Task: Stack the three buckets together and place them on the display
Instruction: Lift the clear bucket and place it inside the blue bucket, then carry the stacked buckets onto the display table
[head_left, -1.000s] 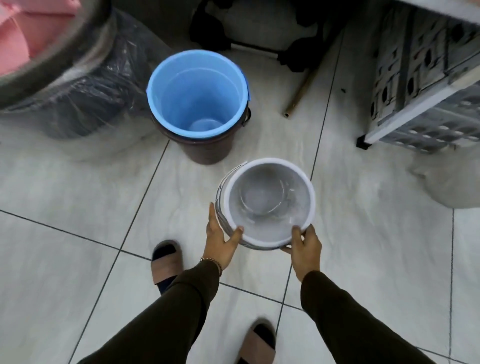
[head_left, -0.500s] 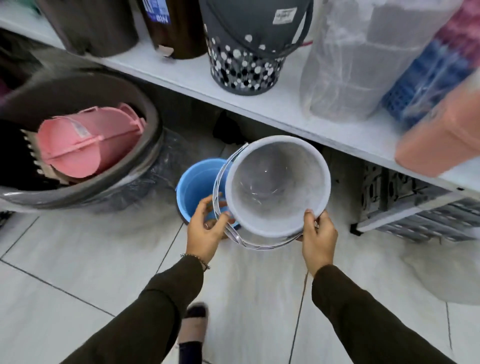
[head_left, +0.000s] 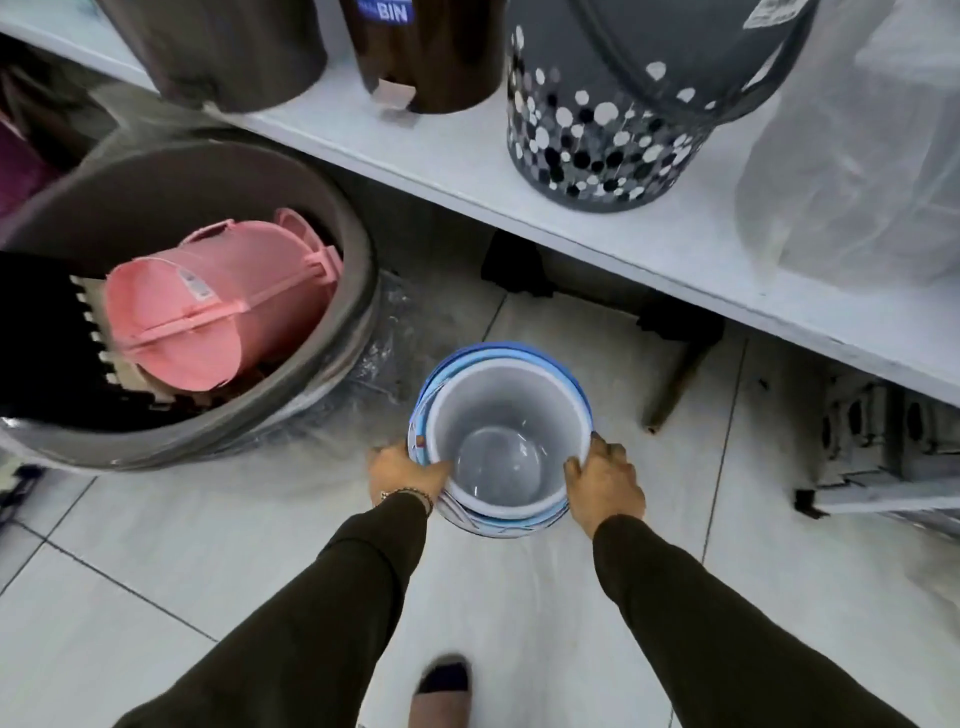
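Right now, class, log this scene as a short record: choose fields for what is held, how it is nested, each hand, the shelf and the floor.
held: white bucket, set inside the blue bucket
left hand: grips the left side of the stack at the rims
right hand: grips the right side at the rims
shelf: carries a dotted grey bin and two dark bins
floor, left: large grey tub holding a pink bucket on its side
third bucket: cannot tell from this view

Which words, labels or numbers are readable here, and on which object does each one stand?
"BIN": white letters on a blue label on the dark brown plastic bin on the shelf.
White tag on the grey dotted bin: too blurred.
Sticker on the pink plastic bucket: too small.
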